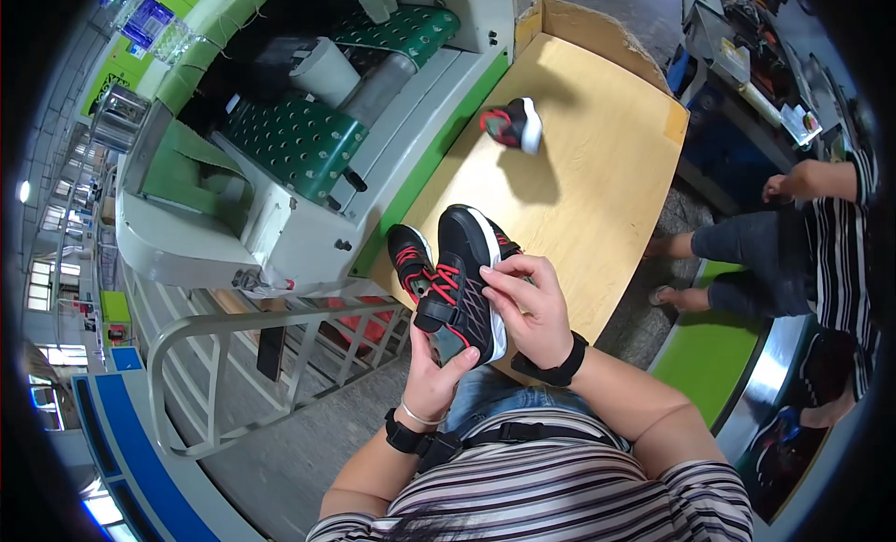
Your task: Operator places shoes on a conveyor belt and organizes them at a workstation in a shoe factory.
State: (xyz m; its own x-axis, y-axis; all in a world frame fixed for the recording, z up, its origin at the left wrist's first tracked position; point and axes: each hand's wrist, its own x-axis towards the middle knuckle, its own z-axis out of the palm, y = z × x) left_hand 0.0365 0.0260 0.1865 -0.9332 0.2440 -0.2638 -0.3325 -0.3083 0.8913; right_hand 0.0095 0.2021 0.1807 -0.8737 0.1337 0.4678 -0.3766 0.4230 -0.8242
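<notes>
A black sneaker with red laces and a white sole is tilted up in front of me, toe pointing away. My left hand is closed around its heel, thumb by the collar. Against the shoe's right side, near the sole edge, my right hand pinches thumb and fingertips together; anything between them is too small to make out. Just left of the held shoe lies a matching sneaker. Partly hidden behind it on the right is another black shoe. Farther up the table, a slightly blurred sneaker shows its white sole.
The wooden table has a cardboard edge at its far end. Along its left stands a machine with green perforated belts. A metal railing is at lower left. At right, another person stands near a green-topped bench.
</notes>
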